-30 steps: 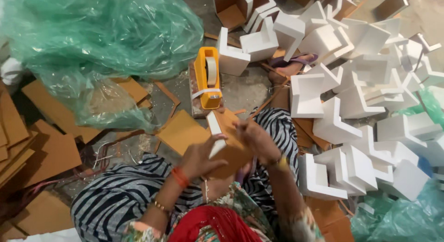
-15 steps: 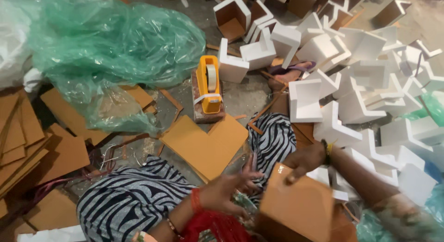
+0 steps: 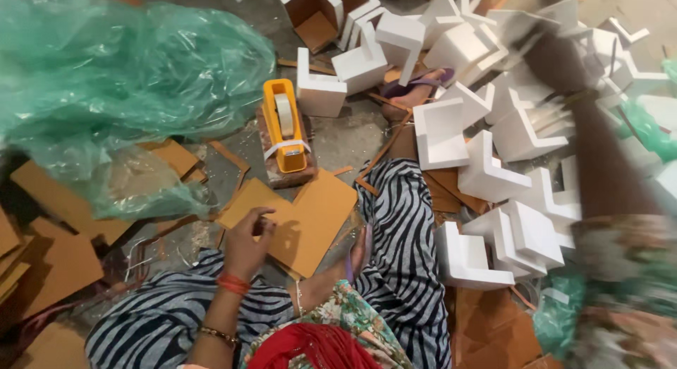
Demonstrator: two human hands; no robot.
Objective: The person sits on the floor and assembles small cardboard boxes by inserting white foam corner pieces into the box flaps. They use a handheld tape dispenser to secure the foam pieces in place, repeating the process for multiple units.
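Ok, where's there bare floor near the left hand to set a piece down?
One bare grey patch lies right of the yellow tape dispenser, bordered by the white corner pieces and the striped knee. Ahead of the left hand the brown L-shaped card covers the floor; the green plastic bag and card stacks crowd the left.

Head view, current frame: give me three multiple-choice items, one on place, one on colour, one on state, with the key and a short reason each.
1. Where is the tape dispenser?
A. on the floor beyond the brown L-shaped card
B. on the green plastic bag
C. in the left hand

2. What colour is the tape dispenser?
A. blue
B. yellow
C. white

3. What is the left hand doing?
A. hanging free in the air
B. gripping a white corner piece
C. resting on the brown L-shaped card

Key: 1 A, it stands just past the card's far edge. 2 B, its body is yellow. 3 C, the fingers lie on the card's near corner.
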